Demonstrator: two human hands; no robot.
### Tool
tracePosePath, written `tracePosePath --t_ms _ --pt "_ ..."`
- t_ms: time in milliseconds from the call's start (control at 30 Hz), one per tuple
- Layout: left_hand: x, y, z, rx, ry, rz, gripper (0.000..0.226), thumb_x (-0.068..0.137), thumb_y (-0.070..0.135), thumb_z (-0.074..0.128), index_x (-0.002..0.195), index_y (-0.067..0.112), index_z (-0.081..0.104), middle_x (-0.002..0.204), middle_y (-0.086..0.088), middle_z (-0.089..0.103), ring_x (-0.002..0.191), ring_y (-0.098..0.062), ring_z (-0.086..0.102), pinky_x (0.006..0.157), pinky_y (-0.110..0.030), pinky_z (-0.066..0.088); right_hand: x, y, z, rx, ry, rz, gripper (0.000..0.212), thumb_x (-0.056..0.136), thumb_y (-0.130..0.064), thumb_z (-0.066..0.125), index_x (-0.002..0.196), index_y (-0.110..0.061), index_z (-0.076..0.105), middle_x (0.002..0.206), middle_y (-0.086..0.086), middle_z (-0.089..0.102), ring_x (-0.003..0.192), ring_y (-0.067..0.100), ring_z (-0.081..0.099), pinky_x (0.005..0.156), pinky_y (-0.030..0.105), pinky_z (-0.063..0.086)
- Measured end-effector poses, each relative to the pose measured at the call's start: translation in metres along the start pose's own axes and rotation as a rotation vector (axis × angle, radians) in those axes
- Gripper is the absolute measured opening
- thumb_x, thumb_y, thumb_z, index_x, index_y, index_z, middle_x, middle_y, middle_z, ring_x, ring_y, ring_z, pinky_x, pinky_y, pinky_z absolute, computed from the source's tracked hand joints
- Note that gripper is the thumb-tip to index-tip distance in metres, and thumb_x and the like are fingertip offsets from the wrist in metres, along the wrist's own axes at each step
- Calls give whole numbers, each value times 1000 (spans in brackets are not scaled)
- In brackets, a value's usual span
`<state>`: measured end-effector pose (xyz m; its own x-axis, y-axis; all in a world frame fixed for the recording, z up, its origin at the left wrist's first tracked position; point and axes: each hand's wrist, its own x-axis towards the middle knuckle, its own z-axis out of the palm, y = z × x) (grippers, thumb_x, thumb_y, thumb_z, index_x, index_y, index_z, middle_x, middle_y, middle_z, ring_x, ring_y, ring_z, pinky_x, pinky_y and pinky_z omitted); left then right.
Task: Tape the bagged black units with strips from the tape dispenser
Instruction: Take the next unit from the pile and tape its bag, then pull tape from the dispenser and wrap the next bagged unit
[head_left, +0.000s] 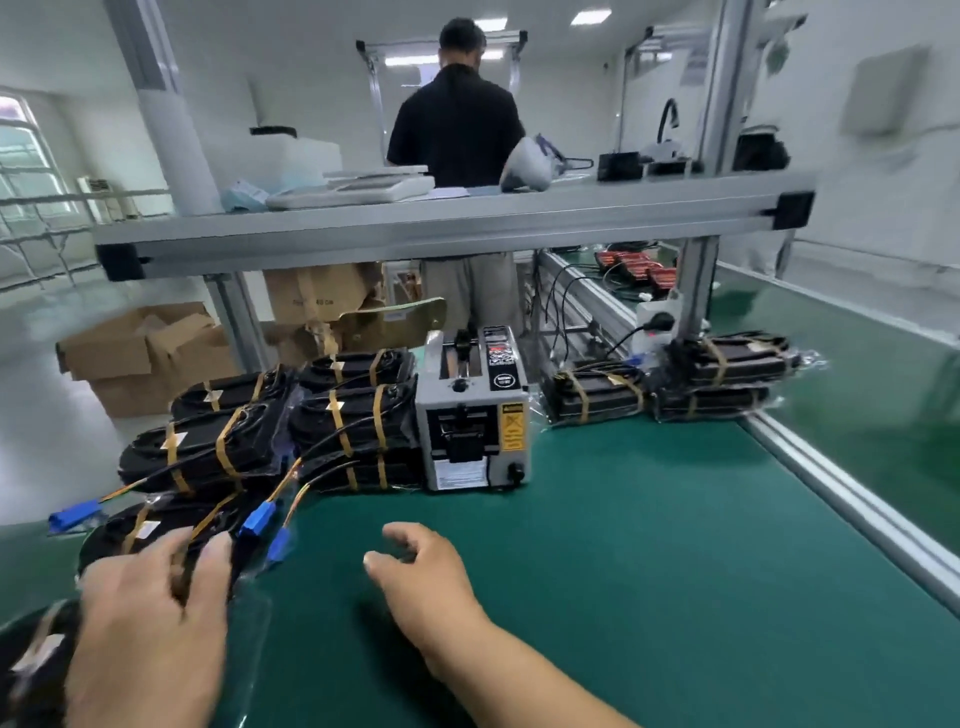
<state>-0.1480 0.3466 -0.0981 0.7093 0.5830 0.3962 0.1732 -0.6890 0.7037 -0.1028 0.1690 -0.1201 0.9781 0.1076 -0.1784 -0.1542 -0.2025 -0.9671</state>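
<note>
Grey tape dispenser (475, 415) – bagged units (358, 415) beside

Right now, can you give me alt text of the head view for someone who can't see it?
The left hand holds a bagged black unit on the green mat, near left; the right hand hovers beside it, loosely curled and empty. A tape dispenser stands ahead between stacks of taped units.

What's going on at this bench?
A person is working through a taping batch. The left hand holds a bagged unit at the near left of the green mat; the right hand hovers beside it, loosely curled, apparently empty. The tape dispenser stands behind, with taped units stacked on both sides.
</note>
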Motion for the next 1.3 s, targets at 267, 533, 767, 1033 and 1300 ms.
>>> tracePosePath --t_ms 267,533,767,1033,1300 --pt "-67 148 139 -84 -552 500 30 91 44 59 114 25 63 104 8 48 97 -13 55 88 -35 46 8 29 -151 129 334 -5 38 94 -18 62 132 -19 59 125 -6 61 110 10 59 91 16 46" --pt "-48 262 255 5 -613 745 51 93 45 58 136 18 49 131 -1 45 123 -20 46 100 -35 40 49 36 -270 414 594 -48 48 94 -15 64 139 -15 50 135 2 56 125 17 55 111 44 42" --pt "-16 295 330 472 -617 743 89 82 59 66 151 21 26 156 -5 26 144 -27 24 114 -42 29 77 64 -272 690 529 -88 51 96 -18 62 143 -23 44 136 -4 52 124 9 51 113 38 40" --pt "13 299 372 673 -776 575 119 71 64 75 157 27 1 164 -8 -6 150 -35 -7 119 -56 10 116 60 -283 722 494 -3 61 96 -27 61 150 -24 34 147 -1 45 125 13 48 104 31 36" --pt "23 301 368 826 -745 743 97 69 74 67 146 27 34 138 -7 46 125 -31 50 94 -39 46 141 55 -289 817 452 91 68 95 -26 64 153 -19 30 142 4 49 105 12 57 72 22 45"
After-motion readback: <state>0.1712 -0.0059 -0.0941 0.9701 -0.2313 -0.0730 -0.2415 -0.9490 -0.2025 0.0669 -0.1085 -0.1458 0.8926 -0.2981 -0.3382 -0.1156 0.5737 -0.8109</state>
